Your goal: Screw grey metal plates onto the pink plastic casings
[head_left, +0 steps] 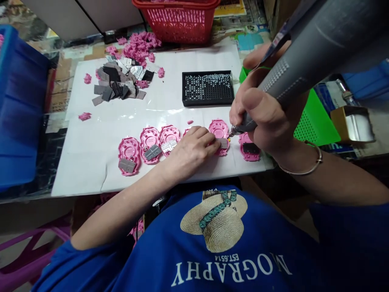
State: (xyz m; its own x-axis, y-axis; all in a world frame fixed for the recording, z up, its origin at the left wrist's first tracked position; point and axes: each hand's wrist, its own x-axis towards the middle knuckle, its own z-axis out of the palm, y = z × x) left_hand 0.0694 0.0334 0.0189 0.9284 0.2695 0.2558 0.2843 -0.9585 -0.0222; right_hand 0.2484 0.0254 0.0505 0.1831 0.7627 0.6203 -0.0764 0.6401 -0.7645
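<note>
The right hand (270,123) has its grip closed around the driver (294,75), whose long axis slants from the upper right down to the lower left. Its tip points at the right edge of a pink case (218,129); whether they touch is hard to tell. The case lies on the white sheet (164,101), long axis running away from the person, with a grey plate (224,143) across its near half. The left hand (196,150) reaches to it, fingertips at the plate's left end; I cannot tell whether that grip pinches or only presses. The screw tray (208,101) sits beyond, its long axis running left to right.
</note>
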